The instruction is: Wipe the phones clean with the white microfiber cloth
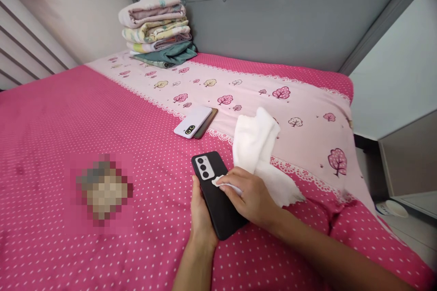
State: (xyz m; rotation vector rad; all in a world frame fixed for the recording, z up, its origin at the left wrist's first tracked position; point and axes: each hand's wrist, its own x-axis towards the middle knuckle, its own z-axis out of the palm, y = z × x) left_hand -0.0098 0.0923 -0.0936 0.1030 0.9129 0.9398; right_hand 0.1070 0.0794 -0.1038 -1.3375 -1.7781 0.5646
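Black phone [219, 199] in left grip [201, 217]

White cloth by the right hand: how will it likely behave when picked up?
The white cloth will probably droop, since it lies in loose folds. It looks thin, so it is likely light for its size. Spread low on the bedspread, it would probably bunch rather than roll if pushed.

Ahead of me on the pink bedsheet [51, 118], a stack of folded cloths [157, 32] stands beside the grey buttoned headboard [273, 27], and nearer me a lilac phone [193, 120] partly covers a dark phone [207, 124].
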